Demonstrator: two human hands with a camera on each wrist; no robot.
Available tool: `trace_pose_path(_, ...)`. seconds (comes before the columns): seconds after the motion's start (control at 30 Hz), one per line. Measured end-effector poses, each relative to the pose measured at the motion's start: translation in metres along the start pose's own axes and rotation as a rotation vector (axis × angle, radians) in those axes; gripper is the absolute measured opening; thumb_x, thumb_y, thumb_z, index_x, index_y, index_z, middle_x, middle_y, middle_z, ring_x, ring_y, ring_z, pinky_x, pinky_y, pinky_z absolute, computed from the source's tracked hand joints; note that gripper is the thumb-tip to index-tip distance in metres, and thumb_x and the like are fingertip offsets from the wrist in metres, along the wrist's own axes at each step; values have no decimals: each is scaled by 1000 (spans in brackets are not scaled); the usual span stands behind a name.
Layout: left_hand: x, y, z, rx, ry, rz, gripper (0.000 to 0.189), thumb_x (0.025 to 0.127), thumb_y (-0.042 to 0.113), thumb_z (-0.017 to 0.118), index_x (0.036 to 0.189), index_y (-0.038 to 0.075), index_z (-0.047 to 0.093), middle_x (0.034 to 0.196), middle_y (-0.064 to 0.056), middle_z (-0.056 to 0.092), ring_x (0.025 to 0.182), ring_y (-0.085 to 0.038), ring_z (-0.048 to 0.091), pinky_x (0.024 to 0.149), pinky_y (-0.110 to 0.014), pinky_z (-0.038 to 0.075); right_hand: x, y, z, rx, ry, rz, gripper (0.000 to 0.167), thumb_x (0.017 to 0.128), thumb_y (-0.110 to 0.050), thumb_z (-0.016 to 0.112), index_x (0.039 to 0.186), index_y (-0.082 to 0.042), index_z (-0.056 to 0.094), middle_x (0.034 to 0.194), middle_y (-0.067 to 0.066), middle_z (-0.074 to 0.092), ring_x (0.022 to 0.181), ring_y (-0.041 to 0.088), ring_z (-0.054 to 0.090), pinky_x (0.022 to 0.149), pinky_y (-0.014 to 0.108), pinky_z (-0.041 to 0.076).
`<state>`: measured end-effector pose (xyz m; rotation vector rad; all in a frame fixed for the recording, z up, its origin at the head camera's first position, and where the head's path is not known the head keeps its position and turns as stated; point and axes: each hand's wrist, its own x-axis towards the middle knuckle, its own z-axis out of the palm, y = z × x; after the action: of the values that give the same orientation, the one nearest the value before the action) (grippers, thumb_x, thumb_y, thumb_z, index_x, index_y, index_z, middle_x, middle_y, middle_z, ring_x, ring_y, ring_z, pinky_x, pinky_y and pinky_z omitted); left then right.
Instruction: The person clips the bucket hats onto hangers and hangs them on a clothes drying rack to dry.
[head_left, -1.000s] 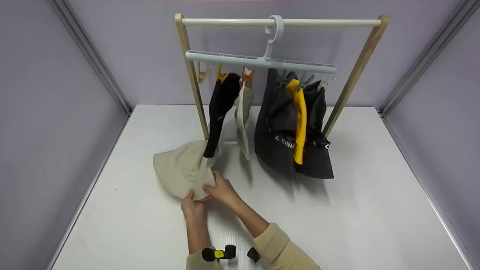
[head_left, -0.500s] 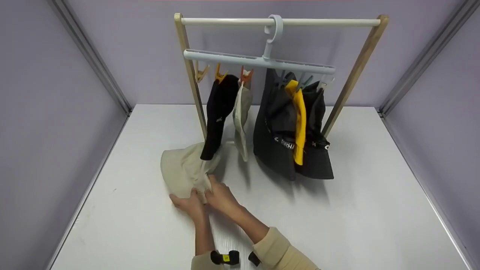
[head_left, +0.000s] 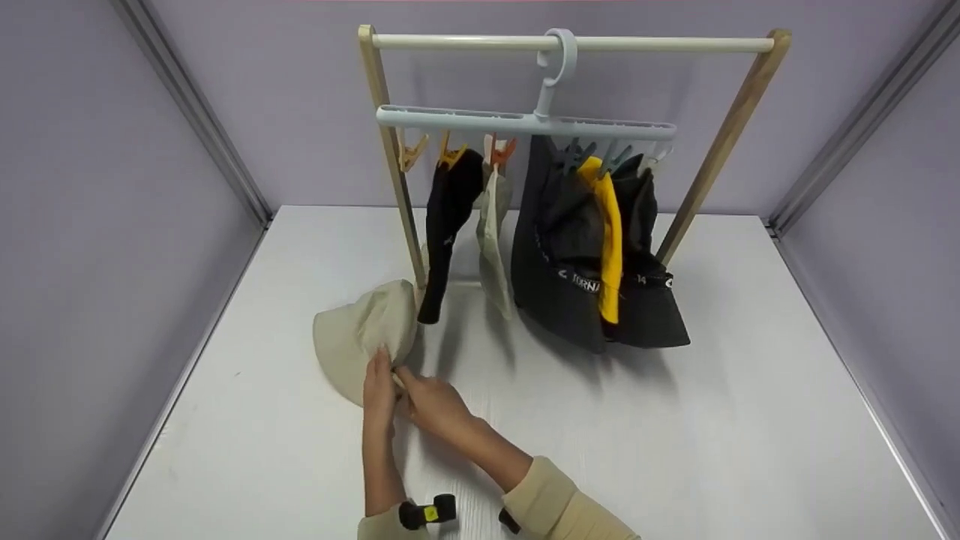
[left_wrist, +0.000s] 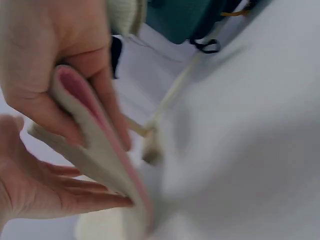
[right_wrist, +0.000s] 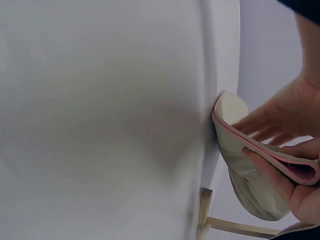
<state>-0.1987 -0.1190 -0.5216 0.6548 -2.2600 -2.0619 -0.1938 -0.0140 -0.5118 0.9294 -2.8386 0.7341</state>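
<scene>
A beige bucket hat (head_left: 356,345) with pink-lined edge hangs folded over the table's left side. In the right wrist view its crown bears small white lettering. My right hand (head_left: 439,409) pinches the folded brim (right_wrist: 250,145) between thumb and fingers at its near end. Alongside it, my left hand (head_left: 380,390) lies against the hat; in the left wrist view the fingers (left_wrist: 95,200) are nearly straight and touch the brim's side. Above and to the right hangs a black hat (head_left: 446,232) from an orange-yellow clip (head_left: 451,156).
A pale blue hanger (head_left: 465,118) hangs on the white rail (head_left: 667,45) of a wooden-legged rack. Its clips hold a beige hat (head_left: 493,232), dark bucket hats (head_left: 551,300) and a yellow piece (head_left: 610,240). The leftmost clip (head_left: 412,154) holds nothing. Walls stand around the white table (head_left: 675,450).
The left hand has shifted from under the brim to alongside it, fingers straighter. The bucket hat has turned and drawn slightly left, clear of the black hat. The right hand moved slightly left.
</scene>
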Motion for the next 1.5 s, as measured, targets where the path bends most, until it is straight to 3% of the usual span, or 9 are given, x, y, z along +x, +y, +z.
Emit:
trace_pose_path(0.13,2,18,-6,69,-80,-31,69,92,42,49,138,-6,29,119,-23,45,92,-24,49,70,-31,42,-4,-6,-4,-133,-20,-12,29,82,-6,66,108,-9,55,81,1,62,68,16,60,52,26,45)
trace_pose_path(0.17,3,22,-6,71,-75,-29,64,92,38,52,135,-6,34,109,-21,48,83,-21,49,66,-29,41,-4,-7,-6,-174,-7,-18,29,81,-7,67,107,-10,56,83,1,62,69,16,60,52,26,46)
trace_pose_path(0.27,6,35,-3,53,-41,4,46,91,28,53,123,-5,45,96,-16,49,76,-20,47,64,-30,40,-6,-11,-12,-270,43,-25,36,78,-9,70,110,-9,55,84,1,61,66,16,60,50,26,46)
trace_pose_path(0.47,0,51,5,65,-15,86,40,95,16,40,126,-8,44,118,-25,49,103,-32,45,86,-43,37,-11,-20,-26,-318,120,-20,29,80,-11,68,106,-6,57,84,2,59,60,16,59,45,24,45)
trace_pose_path(0.77,-13,80,19,63,-151,189,44,99,22,35,134,-4,38,129,-26,44,116,-36,43,94,-46,34,-17,-26,-45,-434,392,-16,32,71,-4,71,100,2,58,86,6,57,48,12,55,39,22,43)
trace_pose_path(0.97,-16,95,30,165,-250,300,51,100,26,35,145,7,21,141,-24,29,127,-36,30,101,-48,25,-20,-25,-59,-388,352,47,44,67,-2,74,106,9,56,96,12,58,51,14,58,41,22,44)
trace_pose_path(1.13,-7,105,32,200,-266,324,52,99,24,38,146,7,22,140,-24,31,126,-36,32,99,-48,28,-16,-19,-63,-316,365,98,52,64,2,74,111,7,53,104,15,60,53,20,59,42,27,45)
trace_pose_path(1.37,27,130,24,245,-248,233,57,93,23,46,140,-2,24,130,-25,41,109,-35,49,81,-43,45,-8,-11,-62,-91,511,175,61,65,13,68,121,3,46,102,18,63,54,27,61,41,33,46)
trace_pose_path(1.5,50,146,18,189,-266,146,71,91,30,48,141,-5,10,128,-26,40,104,-31,52,77,-34,49,-10,-12,-61,-52,545,186,57,70,13,62,123,3,45,98,20,63,51,28,59,41,35,45)
